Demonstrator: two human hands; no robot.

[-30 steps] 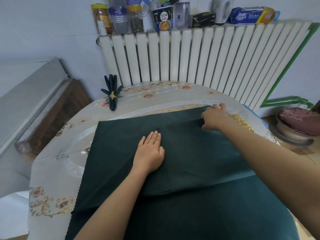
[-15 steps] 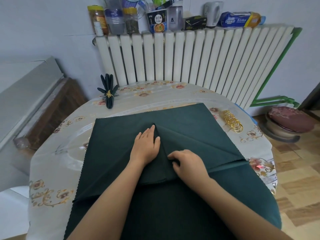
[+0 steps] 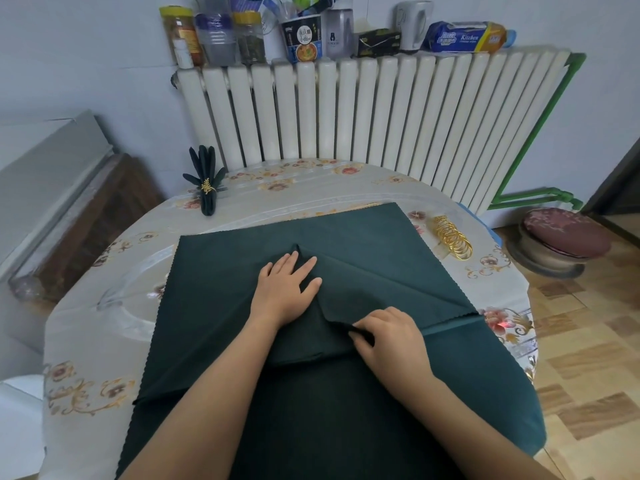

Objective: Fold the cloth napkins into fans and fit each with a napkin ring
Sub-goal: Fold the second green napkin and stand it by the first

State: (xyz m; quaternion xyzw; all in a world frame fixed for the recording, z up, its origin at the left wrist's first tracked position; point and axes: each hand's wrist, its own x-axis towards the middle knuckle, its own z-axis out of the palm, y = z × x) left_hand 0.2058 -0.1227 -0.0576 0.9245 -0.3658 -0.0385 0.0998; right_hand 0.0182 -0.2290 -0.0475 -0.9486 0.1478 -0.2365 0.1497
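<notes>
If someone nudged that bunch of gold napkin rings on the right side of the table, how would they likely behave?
The gold napkin rings look thin and hollow, so probably light and easy to shift. They lie in a loose overlapping row on the glossy table cover, so a push would likely slide or scatter them, not move them as one. Being round, any tipped on edge could roll towards the table edge.

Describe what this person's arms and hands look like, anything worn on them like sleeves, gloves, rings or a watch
Both forearms are bare as far as the frame shows, with no sleeves in view. The left hand and the right hand wear no gloves. No ring, watch or bracelet is visible on either hand or wrist. The nails look short and unpainted.
</notes>
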